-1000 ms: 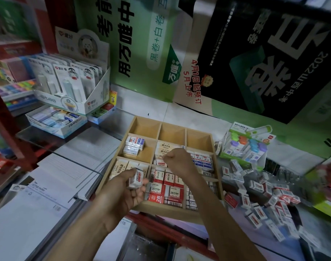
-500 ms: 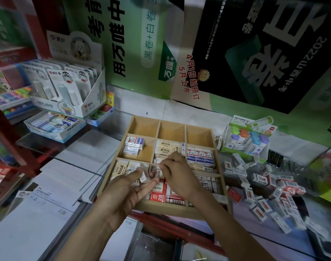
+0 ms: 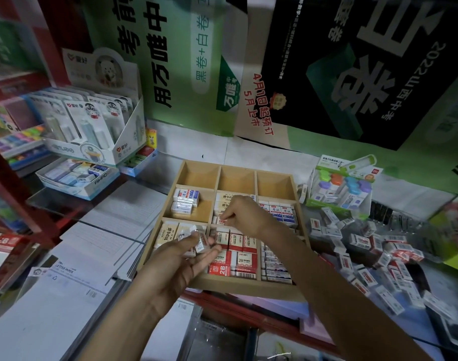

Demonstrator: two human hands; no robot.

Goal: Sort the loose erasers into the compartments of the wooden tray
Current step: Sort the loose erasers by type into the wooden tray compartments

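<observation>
Eraser (image 3: 223, 222) pinched by right fingers (image 3: 231, 217) moved up tray (image 3: 248, 288); left fingers (image 3: 190, 241) grip others (image 3: 202, 243).

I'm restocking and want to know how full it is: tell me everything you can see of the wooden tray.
The wooden tray is pale, bare wood, divided three by three, lying flat. Its three back compartments are empty; the other six hold erasers, with red-and-white 2B erasers at front centre. The left hand holds a white eraser over the front-left compartment; the right hand pinches a small eraser over the centre one. Loose erasers lie to its right.
</observation>
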